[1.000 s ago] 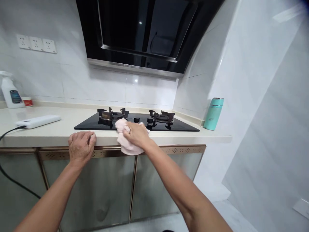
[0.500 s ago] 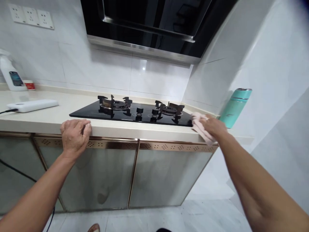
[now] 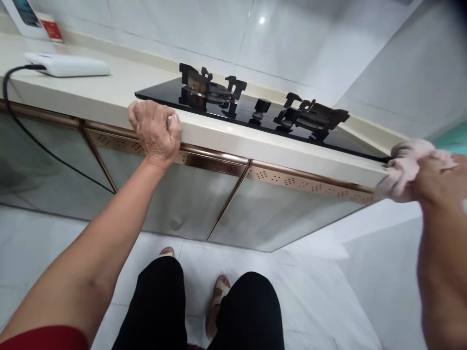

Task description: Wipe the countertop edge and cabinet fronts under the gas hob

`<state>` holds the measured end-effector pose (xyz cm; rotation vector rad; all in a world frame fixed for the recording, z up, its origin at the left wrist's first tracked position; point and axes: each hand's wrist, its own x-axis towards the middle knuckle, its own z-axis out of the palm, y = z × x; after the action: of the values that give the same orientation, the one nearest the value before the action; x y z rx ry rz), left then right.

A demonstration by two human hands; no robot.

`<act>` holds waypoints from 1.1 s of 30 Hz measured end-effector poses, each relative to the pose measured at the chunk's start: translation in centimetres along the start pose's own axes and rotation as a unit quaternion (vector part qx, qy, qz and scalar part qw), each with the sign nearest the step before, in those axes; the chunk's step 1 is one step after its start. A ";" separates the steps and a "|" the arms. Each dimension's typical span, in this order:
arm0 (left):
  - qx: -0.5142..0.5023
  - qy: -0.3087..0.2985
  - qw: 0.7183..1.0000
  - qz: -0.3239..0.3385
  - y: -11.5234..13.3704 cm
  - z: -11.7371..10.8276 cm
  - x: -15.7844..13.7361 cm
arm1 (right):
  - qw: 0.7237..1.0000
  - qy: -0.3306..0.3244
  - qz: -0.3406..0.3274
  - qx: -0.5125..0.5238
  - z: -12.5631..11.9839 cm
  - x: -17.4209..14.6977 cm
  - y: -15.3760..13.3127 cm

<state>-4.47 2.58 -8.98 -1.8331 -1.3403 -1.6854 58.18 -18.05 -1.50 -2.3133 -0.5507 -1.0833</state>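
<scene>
My right hand is closed on a crumpled pale pink cloth, at the right front corner of the countertop. The cloth hangs over the front edge, beside the right tip of the black glass gas stove. My left hand is curled into a fist against the counter's front edge, near the stove's left corner. Its palm side is hidden, so what it holds, if anything, cannot be seen. Two burners with black pan supports and the control knobs stand on the stove.
The cream countertop carries a white device with a black cable, a red-and-white tub and a white bottle at left. A turquoise flask is partly visible behind my right hand. Glass-fronted cabinets stand below.
My view has tipped downward, bringing my legs and feet into sight and the range hood out of it. The cloth and my right hand have shifted right, past the stove's corner; my left fist stays at the edge.
</scene>
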 end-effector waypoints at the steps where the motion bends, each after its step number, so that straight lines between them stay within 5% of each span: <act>1: 0.004 0.017 1.000 0.006 0.2 0.0 0.0 | 0.999 0.010 0.045 0.018 -0.8 -1.4 -1.0; 4: 0.006 0.064 0.998 0.013 0.9 -0.2 -0.1 | 0.988 0.062 0.108 0.091 -3.3 -6.0 -5.4; 10: 0.002 0.033 0.999 -0.002 1.5 -0.8 0.0 | 0.985 0.075 0.019 0.152 -8.3 -15.2 -17.0; 14: -0.018 0.017 1.000 -0.005 1.3 -1.1 0.2 | 0.959 0.017 -0.160 0.235 -12.7 -21.5 -24.9; 21: -0.023 -0.036 0.998 0.047 -0.4 -2.0 0.7 | 0.835 -0.073 -0.439 0.323 -19.2 -28.9 -36.4; 24: -0.009 -0.044 0.997 0.070 -1.0 -2.4 0.8 | 0.792 -0.096 -0.524 0.297 -19.5 -28.2 -36.3; 27: -0.001 -0.033 0.996 0.082 -1.2 -2.6 0.9 | 0.766 -0.111 -0.561 0.293 -17.5 -25.5 -32.8; 33: -0.016 -0.015 0.996 0.082 -1.0 -2.5 0.8 | 0.875 -0.093 -0.425 0.212 -11.7 -18.2 -21.2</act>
<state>-6.87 1.55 -7.98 -1.9353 -1.1453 -1.6094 28.76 -11.16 -3.48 -1.7780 -1.7994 -0.9356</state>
